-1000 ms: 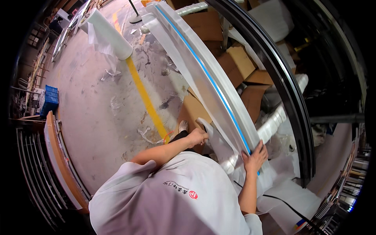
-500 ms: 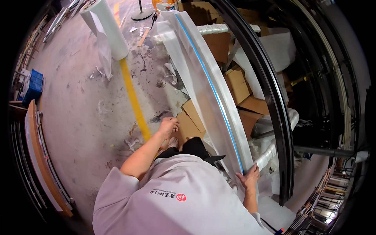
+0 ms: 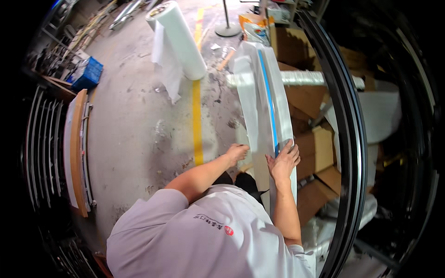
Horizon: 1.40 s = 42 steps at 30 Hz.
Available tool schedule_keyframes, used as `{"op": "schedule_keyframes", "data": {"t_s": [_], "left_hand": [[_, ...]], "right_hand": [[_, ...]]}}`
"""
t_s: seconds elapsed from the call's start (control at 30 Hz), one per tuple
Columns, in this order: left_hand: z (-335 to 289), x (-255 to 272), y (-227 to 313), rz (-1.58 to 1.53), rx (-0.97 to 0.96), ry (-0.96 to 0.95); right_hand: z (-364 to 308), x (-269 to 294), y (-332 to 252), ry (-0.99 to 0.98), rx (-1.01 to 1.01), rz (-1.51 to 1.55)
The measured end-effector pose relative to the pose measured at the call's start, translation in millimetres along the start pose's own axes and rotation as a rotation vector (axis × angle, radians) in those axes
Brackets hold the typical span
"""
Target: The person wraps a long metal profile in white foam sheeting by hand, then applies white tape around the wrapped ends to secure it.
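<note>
A long pale strip [image 3: 266,97] with a blue line [image 3: 270,102] along it runs away from me, lying on a sheet of white wrapping [image 3: 249,99]. My right hand [image 3: 283,164] rests on the strip, fingers spread across it and the thumb over its left side. By the sheet's left edge, my left hand [image 3: 238,153] is closed with the fingers curled. Whether anything is pinched in it cannot be seen. Beneath the strip's far part, a bar wrapped in clear film [image 3: 303,78] sticks out to both sides.
A long black profile [image 3: 354,139] curves along the right side, above cardboard pieces [image 3: 308,153]. A white roll of sheeting [image 3: 183,46] stands on the floor at the far left of the strip. Panels [image 3: 79,153] lean at the left, near a blue crate [image 3: 88,74].
The view has shifted. My right hand has moved forward along the strip, away from my body. My left hand has come over to the left edge of the white wrapping.
</note>
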<state>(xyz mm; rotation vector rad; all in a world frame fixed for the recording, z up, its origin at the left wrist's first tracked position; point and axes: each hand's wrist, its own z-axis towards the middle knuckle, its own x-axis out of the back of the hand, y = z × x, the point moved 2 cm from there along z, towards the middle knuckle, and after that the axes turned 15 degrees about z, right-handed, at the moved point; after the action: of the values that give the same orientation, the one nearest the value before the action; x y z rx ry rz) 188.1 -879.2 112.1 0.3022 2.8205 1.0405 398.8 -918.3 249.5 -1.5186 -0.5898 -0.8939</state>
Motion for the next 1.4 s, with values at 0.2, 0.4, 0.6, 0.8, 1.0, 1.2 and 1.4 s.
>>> {"op": "schedule_keyframes", "data": {"t_s": [0.2, 0.4, 0.6, 0.8, 1.0, 1.2, 1.4], "left_hand": [[81.7, 4.8, 80.1, -0.098, -0.027, 0.174], [205.7, 70.2, 80.8, -0.326, 0.055, 0.194], [246.5, 75.8, 102.8, -0.245, 0.087, -0.250], [202.9, 77.1, 168.1, 0.100, 0.028, -0.416], [139.0, 107.6, 263.1, 0.618, -0.313, -0.451], [159.8, 150.3, 230.1, 0.719, -0.400, -0.606], [181.8, 153.8, 206.2, 0.959, -0.626, -0.795]], "right_hand": [[58.0, -7.6, -18.1, -0.018, -0.086, 0.009], [102.5, -30.0, -42.2, -0.083, -0.175, -0.095], [183.2, -44.7, -74.4, -0.028, -0.321, -0.146], [213.2, -61.6, -87.6, -0.004, -0.489, -0.286], [220.5, -68.3, -95.3, 0.026, -0.517, -0.235], [224.0, -71.6, -95.0, 0.079, -0.549, -0.275], [225.1, -68.4, -97.6, 0.121, -0.485, -0.227]]}}
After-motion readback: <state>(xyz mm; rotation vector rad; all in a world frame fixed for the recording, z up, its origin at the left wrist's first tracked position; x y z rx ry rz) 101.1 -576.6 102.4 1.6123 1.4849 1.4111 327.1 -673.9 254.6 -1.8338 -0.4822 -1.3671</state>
